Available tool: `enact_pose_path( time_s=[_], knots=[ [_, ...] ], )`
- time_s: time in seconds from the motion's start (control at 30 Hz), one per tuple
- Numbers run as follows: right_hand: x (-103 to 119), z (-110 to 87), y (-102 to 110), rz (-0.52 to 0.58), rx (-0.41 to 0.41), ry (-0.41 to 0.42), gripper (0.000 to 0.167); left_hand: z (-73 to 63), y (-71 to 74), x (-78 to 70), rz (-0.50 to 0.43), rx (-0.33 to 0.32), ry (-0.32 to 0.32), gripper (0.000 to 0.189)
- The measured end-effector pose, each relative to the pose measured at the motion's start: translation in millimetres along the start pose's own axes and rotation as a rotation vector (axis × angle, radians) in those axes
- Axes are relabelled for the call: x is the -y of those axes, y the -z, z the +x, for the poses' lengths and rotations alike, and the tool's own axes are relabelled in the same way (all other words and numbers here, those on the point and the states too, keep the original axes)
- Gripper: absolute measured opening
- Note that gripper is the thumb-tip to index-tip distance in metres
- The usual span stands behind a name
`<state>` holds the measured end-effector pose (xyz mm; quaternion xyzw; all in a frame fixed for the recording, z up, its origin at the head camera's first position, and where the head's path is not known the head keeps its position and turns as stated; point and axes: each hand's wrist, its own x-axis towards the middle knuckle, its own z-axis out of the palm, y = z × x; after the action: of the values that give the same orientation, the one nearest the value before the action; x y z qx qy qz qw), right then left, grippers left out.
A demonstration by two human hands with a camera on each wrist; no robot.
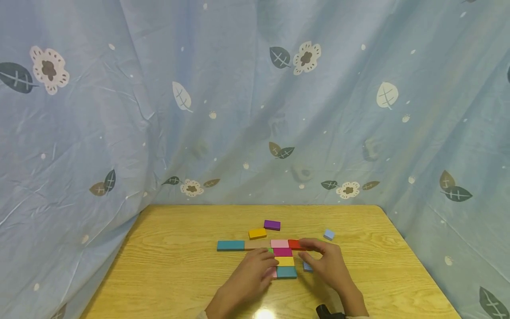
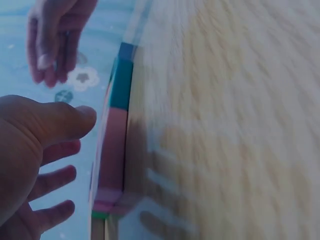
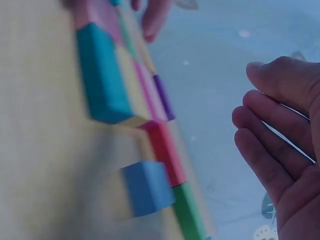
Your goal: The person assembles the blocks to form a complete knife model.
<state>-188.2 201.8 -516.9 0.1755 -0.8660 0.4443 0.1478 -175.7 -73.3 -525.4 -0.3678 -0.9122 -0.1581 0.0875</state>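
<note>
Flat coloured blocks lie together on the wooden table. A row runs from a teal block (image 1: 230, 246) through a beige block (image 1: 255, 244) and a pink block (image 1: 280, 243) to a red block (image 1: 294, 244). Below it are stacked a magenta block (image 1: 283, 252), a yellow block (image 1: 285, 261) and a lower teal block (image 3: 102, 75). My left hand (image 1: 250, 275) hovers over the left side of this group, thumb and fingers apart, hiding part of a lower pink block (image 2: 113, 150). My right hand (image 1: 327, 262) is held above a blue block (image 3: 147, 187) and a green block (image 3: 189, 210), holding nothing.
Behind the row lie an orange-yellow block (image 1: 257, 233) and a purple block (image 1: 272, 225). A small light blue block (image 1: 329, 235) sits farther right. A patterned blue curtain (image 1: 239, 110) hangs around the back and sides of the table (image 1: 167, 274).
</note>
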Motion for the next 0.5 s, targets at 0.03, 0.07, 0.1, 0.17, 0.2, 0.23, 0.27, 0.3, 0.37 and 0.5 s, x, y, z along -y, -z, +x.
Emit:
enact_pose_path(
  time_s=[0.03, 0.07, 0.1, 0.17, 0.2, 0.23, 0.27, 0.3, 0.37, 0.5],
  knots=[
    [-0.5, 4.4, 1.7, 0.016, -0.011, 0.014, 0.027, 2.6, -0.6, -1.4, 0.006, 0.013, -0.002, 0.028],
    [-1.0, 9.2, 3.3, 0.026, -0.022, 0.028, 0.027, 5.0, -0.9, -3.0, 0.006, 0.028, 0.002, 0.028],
    [-1.4, 13.7, 4.7, 0.035, -0.030, 0.036, 0.026, 7.0, -1.1, -4.4, 0.003, 0.049, 0.012, 0.029],
    [-1.6, 23.1, 6.6, 0.054, -0.038, 0.036, 0.025, 9.7, -2.2, -7.0, 0.004, 0.087, 0.033, 0.030],
    [-1.5, 27.8, 7.3, 0.063, -0.040, 0.033, 0.025, 10.5, -3.0, -8.0, 0.004, 0.104, 0.046, 0.030],
    [-1.2, 32.3, 7.8, 0.066, -0.042, 0.028, 0.025, 11.0, -4.0, -8.6, 0.003, 0.117, 0.057, 0.030],
    [-1.1, 36.8, 8.1, 0.074, -0.043, 0.024, 0.025, 11.5, -5.1, -8.9, 0.003, 0.129, 0.066, 0.030],
    [-1.0, 41.3, 8.2, 0.082, -0.044, 0.020, 0.026, 11.9, -6.7, -8.9, 0.005, 0.138, 0.072, 0.030],
    [-1.2, 50.2, 7.8, 0.098, -0.039, 0.011, 0.026, 12.4, -9.7, -8.2, 0.013, 0.137, 0.070, 0.028],
    [-3.7, 67.0, 3.6, 0.127, -0.018, -0.002, 0.027, 12.9, -15.2, -6.6, 0.025, 0.113, 0.054, 0.027]
  ],
)
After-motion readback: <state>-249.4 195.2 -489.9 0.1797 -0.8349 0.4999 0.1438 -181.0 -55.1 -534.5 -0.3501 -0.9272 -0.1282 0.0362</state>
